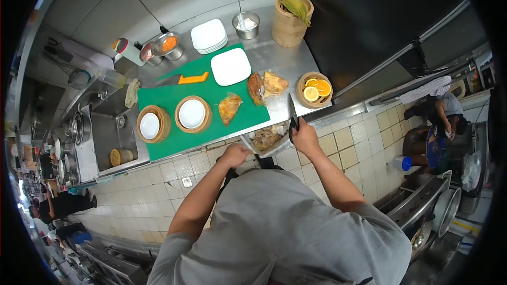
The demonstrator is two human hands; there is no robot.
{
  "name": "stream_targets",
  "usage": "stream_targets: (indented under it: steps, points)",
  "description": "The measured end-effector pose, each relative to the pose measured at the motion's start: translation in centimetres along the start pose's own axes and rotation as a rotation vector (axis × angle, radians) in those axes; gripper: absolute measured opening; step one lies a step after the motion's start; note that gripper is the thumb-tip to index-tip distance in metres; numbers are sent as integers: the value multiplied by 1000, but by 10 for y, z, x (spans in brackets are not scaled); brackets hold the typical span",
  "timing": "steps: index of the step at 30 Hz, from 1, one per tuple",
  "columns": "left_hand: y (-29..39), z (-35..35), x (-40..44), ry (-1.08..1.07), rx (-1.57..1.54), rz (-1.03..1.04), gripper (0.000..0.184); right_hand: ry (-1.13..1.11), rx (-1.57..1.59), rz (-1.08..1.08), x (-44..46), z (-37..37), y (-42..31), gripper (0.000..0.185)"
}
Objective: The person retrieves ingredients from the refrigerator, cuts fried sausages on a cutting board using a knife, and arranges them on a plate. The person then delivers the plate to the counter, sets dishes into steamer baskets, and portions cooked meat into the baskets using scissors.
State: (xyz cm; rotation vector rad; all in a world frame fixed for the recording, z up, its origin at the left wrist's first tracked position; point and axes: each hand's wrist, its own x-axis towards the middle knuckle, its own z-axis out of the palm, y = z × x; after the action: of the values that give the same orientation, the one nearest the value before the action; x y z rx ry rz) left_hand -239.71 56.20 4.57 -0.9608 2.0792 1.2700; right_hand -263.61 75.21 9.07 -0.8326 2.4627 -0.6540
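Black-handled scissors (293, 110) are in my right hand (305, 138), blades pointing away from me over the counter's edge. My left hand (235, 155) has its fingers closed on the left rim of a pale container (274, 152) at the counter's front. Brown food pieces (268, 138) fill that container. Just beyond it, a dark brown bagged food portion (255, 87) and a lighter one (275, 83) lie side by side. An orange bagged portion (229, 108) rests on the green cutting board (179, 146).
Bamboo steamers with white dishes (150, 125) (191, 114), a white square plate (231, 67) and an orange-handled knife (193, 78) lie on the board. Orange slices fill a bamboo basket (313, 105) at right. A sink (113, 140) is left; people work farther off.
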Motion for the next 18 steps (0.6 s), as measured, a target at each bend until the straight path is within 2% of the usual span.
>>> stream_targets:
  steps: [1, 3, 4, 6, 7, 8, 10, 11, 12, 13, 14, 16, 17, 18]
  points:
    - [7, 10, 6, -4, -7, -2, 36, 48, 36, -34, 11, 7, -2, 34]
    - [20, 27, 14, 172, -185, 181, 40, 154, 74, -102, 38, 24, -2, 29]
    - [25, 26, 13, 173, -200, 172, 40, 210, 80, -137, 52, 32, -2, 27]
    - [31, 14, 8, 187, 102, 319, 54, 158, 70, -105, 69, 37, -9, 28]
    - [19, 15, 14, 254, -17, 344, 58, 197, 35, -126, 75, 38, -13, 29]
    - [6, 15, 23, 269, -20, 330, 58, 237, 1, -147, 81, 40, -15, 31]
    - [-16, 14, 33, 690, -331, 302, 66, 251, -32, -181, 79, 45, -22, 28]
    - [25, -17, -13, 745, -364, 150, 66, 334, -110, -325, 66, 29, -40, 24]
    - [27, -25, -6, 765, -371, 137, 66, 418, -187, -473, 56, 16, -58, 20]
    - [25, -32, 4, 901, -354, 211, 63, 401, -88, -443, 51, 17, -75, 15]
    - [18, -41, 9, 1058, -337, 275, 60, 183, 172, -537, 65, 41, -94, 19]
    - [20, -53, 23, 1080, -264, 220, 57, 12, 262, -647, 76, 61, -130, 30]
    - [21, -57, 27, 1090, -190, 171, 53, 7, 264, -666, 85, 81, -137, 30]
    - [22, -58, 27, 1115, -193, 161, 53, 82, 120, -564, 98, 109, -142, 36]
